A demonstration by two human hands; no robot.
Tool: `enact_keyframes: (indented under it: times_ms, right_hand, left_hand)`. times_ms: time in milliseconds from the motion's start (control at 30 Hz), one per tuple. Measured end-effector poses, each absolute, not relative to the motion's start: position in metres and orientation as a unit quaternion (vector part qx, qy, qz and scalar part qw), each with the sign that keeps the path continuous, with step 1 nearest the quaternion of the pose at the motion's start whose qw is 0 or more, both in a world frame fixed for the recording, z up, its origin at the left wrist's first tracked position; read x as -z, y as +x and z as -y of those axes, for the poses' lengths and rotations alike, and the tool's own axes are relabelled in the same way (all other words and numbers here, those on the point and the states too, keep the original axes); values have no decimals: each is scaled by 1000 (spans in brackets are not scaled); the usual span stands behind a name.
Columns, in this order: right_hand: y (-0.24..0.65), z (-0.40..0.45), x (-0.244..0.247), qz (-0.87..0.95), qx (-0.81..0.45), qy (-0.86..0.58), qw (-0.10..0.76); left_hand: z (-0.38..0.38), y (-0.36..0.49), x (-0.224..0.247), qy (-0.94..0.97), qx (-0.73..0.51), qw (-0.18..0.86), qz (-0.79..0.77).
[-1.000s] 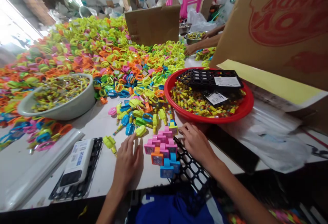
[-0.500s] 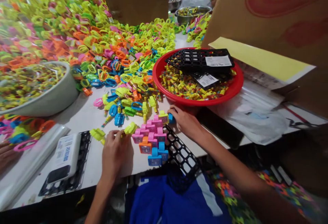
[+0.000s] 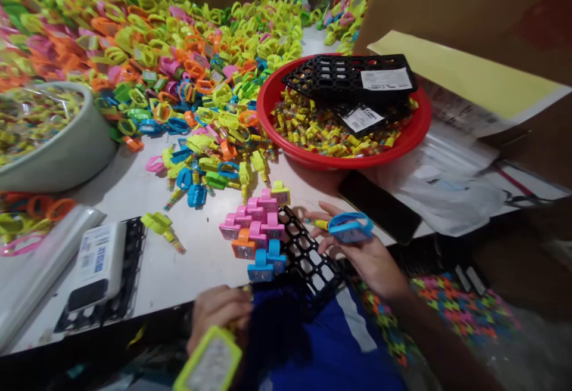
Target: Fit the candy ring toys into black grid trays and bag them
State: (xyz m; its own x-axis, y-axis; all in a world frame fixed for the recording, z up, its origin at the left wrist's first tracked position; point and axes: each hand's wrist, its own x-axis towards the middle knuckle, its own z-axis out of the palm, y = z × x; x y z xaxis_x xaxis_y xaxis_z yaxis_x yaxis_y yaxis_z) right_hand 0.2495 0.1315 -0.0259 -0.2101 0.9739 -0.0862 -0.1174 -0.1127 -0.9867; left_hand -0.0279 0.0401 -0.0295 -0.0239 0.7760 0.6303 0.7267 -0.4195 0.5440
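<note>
Well, right hand [image 3: 361, 260] holds a blue toy ring [image 3: 351, 227], left hand [image 3: 218, 313] apparently a lime one [image 3: 208, 361]

Blue plastic ring toy [image 3: 351, 227], clear square face showing, held in the curled fingers of the right hand [image 3: 369, 263]. Lime-green ring toy [image 3: 208, 360], blurred, tilted, gripped by the left hand [image 3: 218, 313] past the table edge.
</note>
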Motion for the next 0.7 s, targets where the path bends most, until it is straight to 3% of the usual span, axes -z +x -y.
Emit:
enact_keyframes:
  times_ms: [167,433,700]
  right_hand:
    - [234,-111,34,509,-549,-476,461]
    - [221,-121,33,552,-521,-472,449]
    - [200,-100,47,613,-461,-514,384]
  left_hand:
    - [-20,-4,67,834,-347,121,-412]
    - [-36,18,85,808,-383,160,-418]
    - [-26,-1,94,794,-426,69,-427]
